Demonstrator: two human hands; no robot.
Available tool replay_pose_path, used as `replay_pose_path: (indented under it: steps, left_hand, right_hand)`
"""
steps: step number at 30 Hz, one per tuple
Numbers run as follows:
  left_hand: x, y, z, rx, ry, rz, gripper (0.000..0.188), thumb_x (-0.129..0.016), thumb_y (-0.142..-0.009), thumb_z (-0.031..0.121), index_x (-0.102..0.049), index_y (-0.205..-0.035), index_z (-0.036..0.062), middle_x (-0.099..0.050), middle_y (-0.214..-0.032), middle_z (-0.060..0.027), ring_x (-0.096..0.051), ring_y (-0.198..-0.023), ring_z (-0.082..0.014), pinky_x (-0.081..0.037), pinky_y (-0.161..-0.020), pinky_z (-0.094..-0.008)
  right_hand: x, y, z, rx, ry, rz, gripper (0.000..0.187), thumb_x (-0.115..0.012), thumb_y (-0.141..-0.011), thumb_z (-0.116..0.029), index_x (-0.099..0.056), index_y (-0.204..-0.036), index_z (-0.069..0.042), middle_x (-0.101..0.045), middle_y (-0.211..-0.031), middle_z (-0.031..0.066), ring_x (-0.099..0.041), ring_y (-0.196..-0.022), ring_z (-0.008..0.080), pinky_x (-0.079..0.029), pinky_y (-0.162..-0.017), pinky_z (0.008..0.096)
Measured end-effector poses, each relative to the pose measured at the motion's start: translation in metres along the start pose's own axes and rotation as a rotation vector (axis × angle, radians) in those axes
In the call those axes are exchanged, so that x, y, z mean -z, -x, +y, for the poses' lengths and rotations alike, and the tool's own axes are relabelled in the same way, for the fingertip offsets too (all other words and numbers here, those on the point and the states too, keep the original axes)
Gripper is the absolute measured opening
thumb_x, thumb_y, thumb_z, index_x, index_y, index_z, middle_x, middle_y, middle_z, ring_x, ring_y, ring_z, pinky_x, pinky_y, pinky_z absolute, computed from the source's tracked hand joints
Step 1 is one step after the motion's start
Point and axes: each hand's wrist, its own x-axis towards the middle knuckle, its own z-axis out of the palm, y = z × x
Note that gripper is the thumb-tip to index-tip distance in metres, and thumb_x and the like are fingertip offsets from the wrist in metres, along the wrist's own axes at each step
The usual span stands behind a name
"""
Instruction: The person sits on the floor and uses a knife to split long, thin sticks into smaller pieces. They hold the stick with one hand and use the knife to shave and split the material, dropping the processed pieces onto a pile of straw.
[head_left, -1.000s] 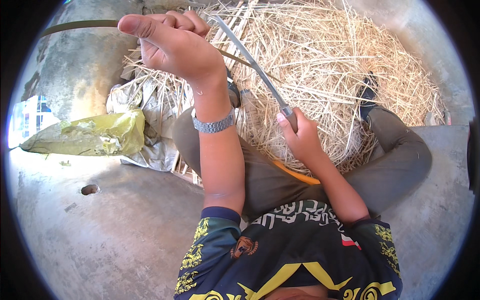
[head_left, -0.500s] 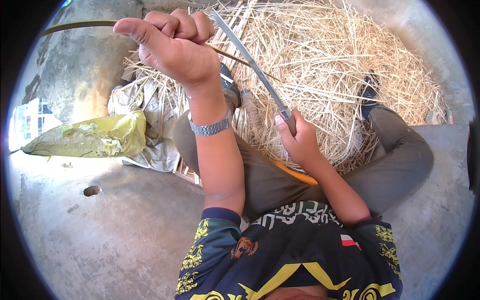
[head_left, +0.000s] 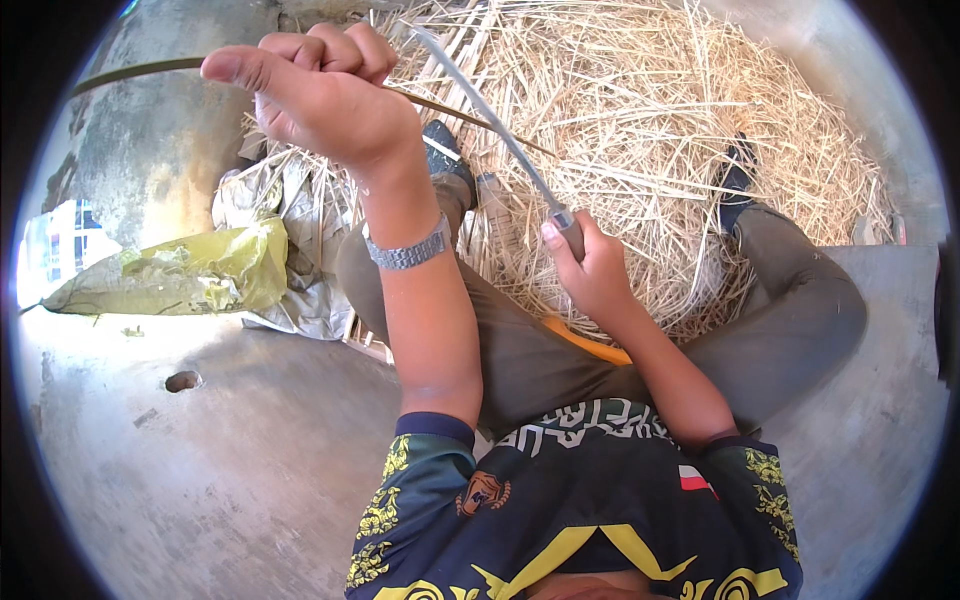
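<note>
My left hand (head_left: 315, 95) is raised and closed in a fist around a long thin green-brown strip (head_left: 140, 68) that runs off to the upper left. My right hand (head_left: 590, 268) grips the handle of a long knife (head_left: 490, 115), whose narrow blade points up and left toward the fist. The strip crosses the blade just past my left hand. A metal watch (head_left: 405, 252) is on my left wrist. I sit with legs spread on the ground.
A big pile of pale straw-like shavings (head_left: 660, 120) lies ahead between my knees. A yellow-green plastic bag (head_left: 180, 275) and crumpled grey sheeting (head_left: 290, 210) lie on the concrete floor (head_left: 200, 450) at left. An orange object (head_left: 585, 342) rests in my lap.
My left hand has pulled the strip a little to the left and up. My right hand and the knife shifted slightly left as well.
</note>
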Motion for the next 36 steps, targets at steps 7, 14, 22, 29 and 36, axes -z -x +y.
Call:
replay_pose_path:
  steps: [7, 14, 22, 29, 36]
  left_hand:
    - [0.007, -0.005, 0.001, 0.012, -0.038, 0.004, 0.066, -0.035, -0.096, 0.076, -0.021, -0.072, 0.017, -0.017, -0.053, 0.0026, -0.015, -0.046, -0.0118, -0.014, -0.042, -0.0274]
    - [-0.002, 0.0, 0.0, 0.015, 0.011, -0.002, 0.065, -0.034, -0.097, 0.076, -0.022, -0.072, 0.0168, -0.017, -0.054, 0.0021, -0.015, -0.046, -0.0116, -0.015, -0.042, -0.0275]
    - [0.004, -0.002, 0.0, 0.021, -0.034, -0.016, 0.065, -0.033, -0.097, 0.076, -0.021, -0.072, 0.0172, -0.016, -0.052, 0.0035, -0.015, -0.045, -0.0118, -0.015, -0.042, -0.0278]
    - [0.004, 0.0, -0.001, 0.022, -0.063, -0.039, 0.066, -0.034, -0.096, 0.078, -0.025, -0.075, 0.0157, -0.018, -0.055, 0.0013, -0.018, -0.047, -0.0132, -0.018, -0.045, -0.0295]
    - [-0.001, -0.003, 0.001, 0.034, -0.057, 0.03, 0.065, -0.032, -0.098, 0.076, -0.019, -0.071, 0.0174, -0.016, -0.054, 0.0026, -0.016, -0.047, -0.0118, -0.014, -0.045, -0.0283]
  right_hand:
    - [0.007, -0.008, 0.012, 0.104, 0.19, 0.038, 0.034, -0.068, -0.096, -0.033, -0.057, -0.089, -0.001, -0.059, -0.059, 0.014, -0.062, -0.052, 0.0307, -0.047, -0.052, 0.0402]
    - [0.007, 0.003, -0.013, 0.193, 0.034, 0.026, 0.028, -0.069, -0.097, -0.027, -0.06, -0.091, -0.002, -0.053, -0.056, 0.0043, -0.049, -0.048, 0.0126, -0.041, -0.049, 0.0327]
    - [0.008, -0.012, 0.027, -0.078, 0.106, -0.022, 0.038, -0.064, -0.097, -0.038, -0.06, -0.09, 0.0, -0.061, -0.059, 0.0124, -0.062, -0.053, 0.0261, -0.047, -0.055, 0.0402]
    - [0.011, 0.0, -0.014, 0.218, 0.095, 0.041, 0.032, -0.069, -0.097, -0.029, -0.058, -0.084, -0.002, -0.053, -0.055, 0.0041, -0.05, -0.047, 0.0123, -0.04, -0.048, 0.0323]
    - [-0.006, -0.022, 0.047, -0.141, 0.031, 0.019, 0.036, -0.064, -0.097, -0.033, -0.061, -0.088, 0.001, -0.06, -0.06, 0.0133, -0.06, -0.054, 0.0245, -0.046, -0.055, 0.0402]
